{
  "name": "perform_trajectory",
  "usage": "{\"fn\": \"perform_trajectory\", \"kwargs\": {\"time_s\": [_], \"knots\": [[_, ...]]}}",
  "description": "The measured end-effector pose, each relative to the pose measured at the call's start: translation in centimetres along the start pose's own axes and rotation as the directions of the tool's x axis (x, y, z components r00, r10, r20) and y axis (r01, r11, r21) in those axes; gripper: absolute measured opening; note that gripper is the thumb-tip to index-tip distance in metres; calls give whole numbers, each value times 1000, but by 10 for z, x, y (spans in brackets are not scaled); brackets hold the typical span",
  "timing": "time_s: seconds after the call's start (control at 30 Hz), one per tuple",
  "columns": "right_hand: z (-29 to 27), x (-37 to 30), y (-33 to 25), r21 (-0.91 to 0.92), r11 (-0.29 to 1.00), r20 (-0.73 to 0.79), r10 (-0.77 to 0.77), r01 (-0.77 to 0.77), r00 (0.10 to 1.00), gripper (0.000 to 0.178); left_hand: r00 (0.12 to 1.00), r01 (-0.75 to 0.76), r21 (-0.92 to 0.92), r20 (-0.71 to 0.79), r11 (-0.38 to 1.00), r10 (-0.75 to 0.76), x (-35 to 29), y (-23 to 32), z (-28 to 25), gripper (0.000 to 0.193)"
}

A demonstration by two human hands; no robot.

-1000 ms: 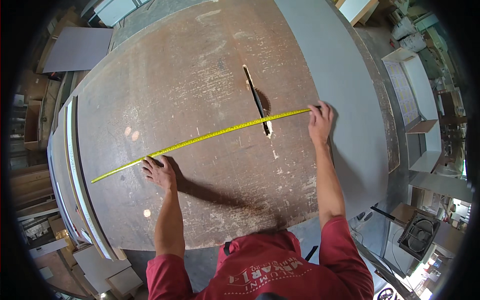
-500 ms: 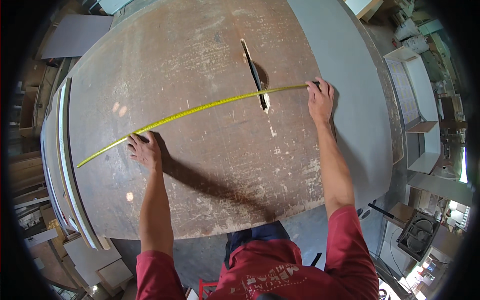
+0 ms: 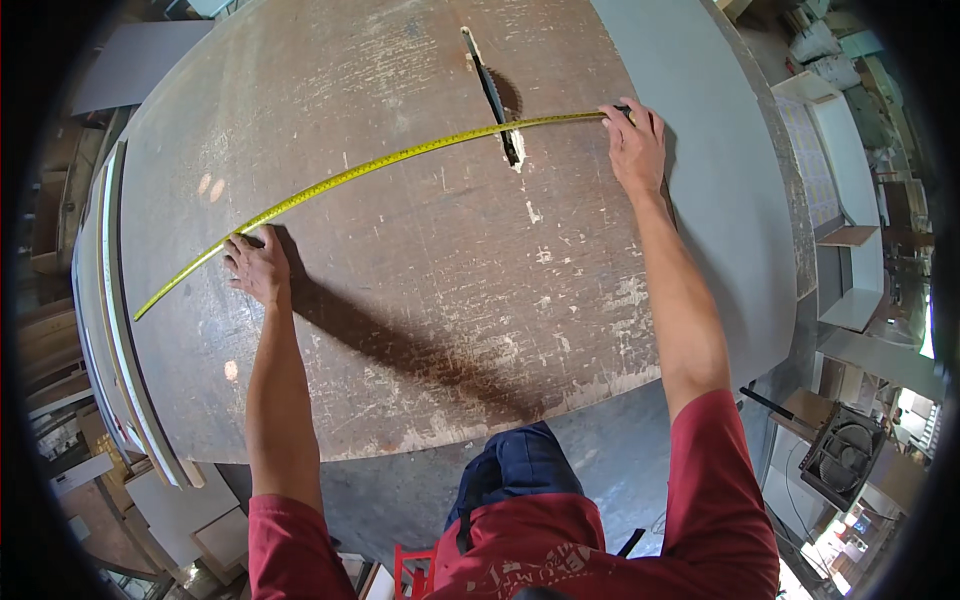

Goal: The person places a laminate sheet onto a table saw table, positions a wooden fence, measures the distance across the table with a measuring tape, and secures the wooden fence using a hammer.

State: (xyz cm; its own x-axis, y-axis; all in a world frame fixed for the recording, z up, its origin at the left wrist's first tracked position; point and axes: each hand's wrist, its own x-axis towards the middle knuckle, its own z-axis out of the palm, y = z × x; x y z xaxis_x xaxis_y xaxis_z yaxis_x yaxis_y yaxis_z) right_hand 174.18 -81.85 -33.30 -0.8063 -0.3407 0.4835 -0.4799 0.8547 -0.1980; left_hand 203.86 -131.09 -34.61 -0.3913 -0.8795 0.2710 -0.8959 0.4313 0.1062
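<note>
A yellow tape measure blade [image 3: 380, 162] stretches in a long arc across the worn brown tabletop [image 3: 420, 290]. Its free end lies near the table's left edge. My left hand [image 3: 258, 268] has its fingers closed at the blade's near edge, some way in from that end. At the other end, my right hand [image 3: 637, 155] is closed around the dark tape case [image 3: 624, 112], beside the edge of a grey panel [image 3: 725, 200]. Between the hands, the tape passes over a slot where a dark circular saw blade [image 3: 490, 95] stands up.
Long narrow strips [image 3: 125, 330] run along the table's left side. Beyond the right side are a white open cabinet [image 3: 835, 150] and a black fan-like unit [image 3: 845, 455]. A red stool [image 3: 415, 570] stands low by my legs.
The view has shifted, so the tabletop, tape and saw slot appear higher and slightly further left. Both hands keep about the same places on the tape measure.
</note>
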Motion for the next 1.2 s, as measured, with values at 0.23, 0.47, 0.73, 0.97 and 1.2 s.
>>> {"fn": "perform_trajectory", "kwargs": {"time_s": [0.23, 0.47, 0.73, 0.97, 1.2], "knots": [[1, -1, 5, -9, 1000, -32, -4, 4, 999, 22, 1000, 10, -14, 29, 1000, -10, 0, 4, -2, 77], [0, 1, 4, -24, 1000, -44, -10, 9, 999, 22, 1000, 15, 0, -2, 1000, -15, 3, 1, 5, 74], [2, 1, 5, -37, 999, -46, -20, 18, 999, 22, 1000, 26, 25, -9, 999, -26, 2, 5, 2, 72], [-1, 1, 3, -16, 1000, -34, -3, 2, 999, 23, 999, 9, 20, -38, 1000, -8, 1, 6, 2, 68], [2, 1, 6, -3, 1000, -64, 13, -13, 998, 22, 1000, -4, 4, -30, 1000, 4, 0, 4, 1, 67]]}}
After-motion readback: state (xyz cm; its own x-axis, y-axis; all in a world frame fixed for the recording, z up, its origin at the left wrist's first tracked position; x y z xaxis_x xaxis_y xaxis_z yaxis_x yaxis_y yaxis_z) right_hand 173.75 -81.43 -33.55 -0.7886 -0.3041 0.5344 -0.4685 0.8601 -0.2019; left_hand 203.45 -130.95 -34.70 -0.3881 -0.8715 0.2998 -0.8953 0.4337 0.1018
